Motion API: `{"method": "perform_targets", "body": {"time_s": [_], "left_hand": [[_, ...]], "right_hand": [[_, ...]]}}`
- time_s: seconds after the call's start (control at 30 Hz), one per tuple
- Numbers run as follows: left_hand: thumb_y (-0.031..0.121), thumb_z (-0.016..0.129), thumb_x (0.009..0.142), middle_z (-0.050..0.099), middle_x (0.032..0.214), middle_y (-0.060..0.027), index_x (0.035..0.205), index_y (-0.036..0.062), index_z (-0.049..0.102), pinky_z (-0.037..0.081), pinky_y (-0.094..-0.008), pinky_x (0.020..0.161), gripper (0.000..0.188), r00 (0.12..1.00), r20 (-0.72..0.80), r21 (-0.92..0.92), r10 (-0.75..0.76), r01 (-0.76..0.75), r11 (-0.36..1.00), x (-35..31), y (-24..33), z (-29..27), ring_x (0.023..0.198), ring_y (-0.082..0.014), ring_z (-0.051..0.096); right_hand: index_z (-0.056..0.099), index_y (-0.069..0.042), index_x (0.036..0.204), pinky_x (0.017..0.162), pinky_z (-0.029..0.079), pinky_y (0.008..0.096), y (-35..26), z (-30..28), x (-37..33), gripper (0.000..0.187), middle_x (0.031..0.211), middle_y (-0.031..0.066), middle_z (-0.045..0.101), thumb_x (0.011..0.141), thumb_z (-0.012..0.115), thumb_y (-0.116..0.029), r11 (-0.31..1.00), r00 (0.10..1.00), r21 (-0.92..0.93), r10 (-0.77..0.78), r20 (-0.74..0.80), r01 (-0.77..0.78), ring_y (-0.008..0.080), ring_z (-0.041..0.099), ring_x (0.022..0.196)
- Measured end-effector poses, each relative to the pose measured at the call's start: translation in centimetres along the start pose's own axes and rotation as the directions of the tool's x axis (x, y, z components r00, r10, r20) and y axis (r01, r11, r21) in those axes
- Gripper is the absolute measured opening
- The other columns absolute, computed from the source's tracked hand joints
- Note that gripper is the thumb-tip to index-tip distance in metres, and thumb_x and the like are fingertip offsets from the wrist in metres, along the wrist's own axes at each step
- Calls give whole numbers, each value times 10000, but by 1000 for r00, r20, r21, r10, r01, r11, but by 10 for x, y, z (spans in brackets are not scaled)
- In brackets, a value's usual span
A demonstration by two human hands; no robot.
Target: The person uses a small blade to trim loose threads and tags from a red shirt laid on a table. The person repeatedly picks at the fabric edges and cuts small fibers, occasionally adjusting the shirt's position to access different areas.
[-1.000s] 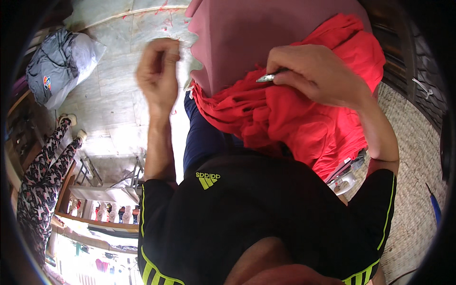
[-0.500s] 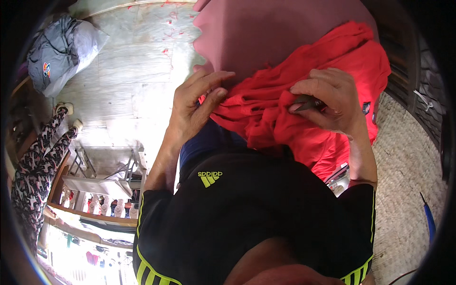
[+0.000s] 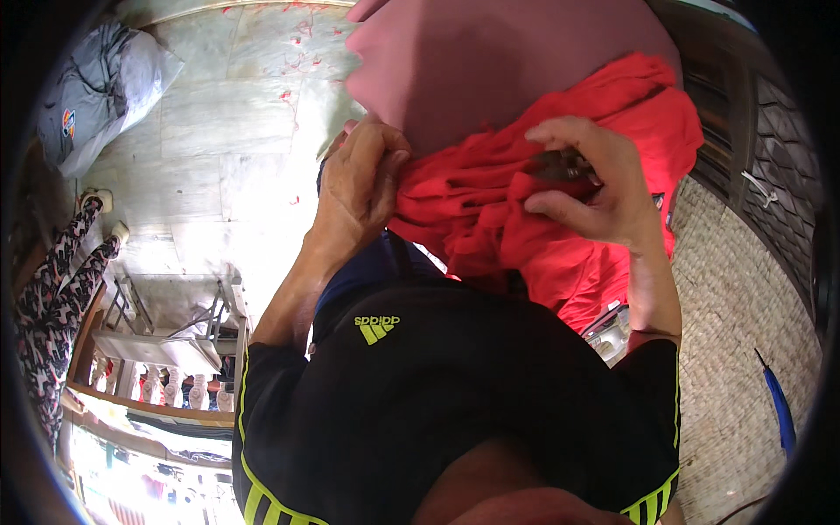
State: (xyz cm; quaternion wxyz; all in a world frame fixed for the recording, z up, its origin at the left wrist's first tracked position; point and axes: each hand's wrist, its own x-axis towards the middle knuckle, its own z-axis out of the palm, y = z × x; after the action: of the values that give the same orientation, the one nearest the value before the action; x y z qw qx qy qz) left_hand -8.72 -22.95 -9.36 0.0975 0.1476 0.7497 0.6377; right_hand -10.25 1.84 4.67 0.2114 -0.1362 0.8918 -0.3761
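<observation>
A gathered red garment is spread over my lap and a mauve-covered surface in front of me. My left hand pinches the garment's bunched left edge between thumb and curled fingers. Over the middle of the cloth is my right hand, its thumb and forefinger spread apart. A small dark metal tool, apparently thread snips, sits in that hand, held against the palm by the other fingers; its far end is hidden. Beneath the snips, the fabric lies in loose folds.
Ahead stands the mauve cover with a wavy left edge. Red thread scraps litter the tiled floor. At far left are a grey bag and a person's patterned trousers. A blue pointed object lies on the woven mat at right.
My right thumb and forefinger have spread apart, and the snips have shifted back toward the palm. My left fingers have curled more tightly on the cloth. The whole view has shifted slightly.
</observation>
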Motion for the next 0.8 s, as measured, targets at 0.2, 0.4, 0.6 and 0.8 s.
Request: {"method": "perform_targets", "body": {"time_s": [0.2, 0.4, 0.6, 0.8], "left_hand": [[-3, 569, 923, 544, 780, -91, 908, 11, 555, 416, -330, 658, 25, 983, 47, -166, -178, 184, 969, -5, 3, -7, 691, -223, 508], [9, 542, 957, 555, 786, -79, 950, -3, 566, 440, -278, 668, 27, 965, 36, -252, -258, 259, 932, -11, 9, -6, 716, -151, 529], [36, 578, 947, 597, 884, -104, 994, 6, 587, 465, -275, 702, 57, 990, -82, -250, -118, 94, 964, -14, 12, 1, 776, -150, 574], [28, 785, 716, 608, 926, -123, 985, 20, 626, 476, -355, 741, 312, 980, 18, 33, 200, -200, 979, -27, 28, -11, 844, -265, 583]], "right_hand": [[620, -58, 1045, 697, 535, 323, -3, 6, 22, 347, 924, 85, 658, 767, 796, -166, 999, 999, -22, -33, 14, 33, 236, 686, 806], [655, -83, 998, 612, 515, 327, -19, 1, 0, 394, 923, 61, 666, 635, 806, -70, 973, 966, -152, -139, 217, 175, 247, 667, 730], [660, -134, 893, 552, 477, 339, -24, 22, -29, 222, 865, -14, 652, 704, 771, -173, 919, 968, -323, -250, -33, 227, 190, 664, 713], [693, -170, 917, 574, 431, 283, -10, 37, -50, 234, 921, -41, 695, 697, 765, -208, 837, 905, -466, -397, -155, 287, 122, 653, 698]]}}
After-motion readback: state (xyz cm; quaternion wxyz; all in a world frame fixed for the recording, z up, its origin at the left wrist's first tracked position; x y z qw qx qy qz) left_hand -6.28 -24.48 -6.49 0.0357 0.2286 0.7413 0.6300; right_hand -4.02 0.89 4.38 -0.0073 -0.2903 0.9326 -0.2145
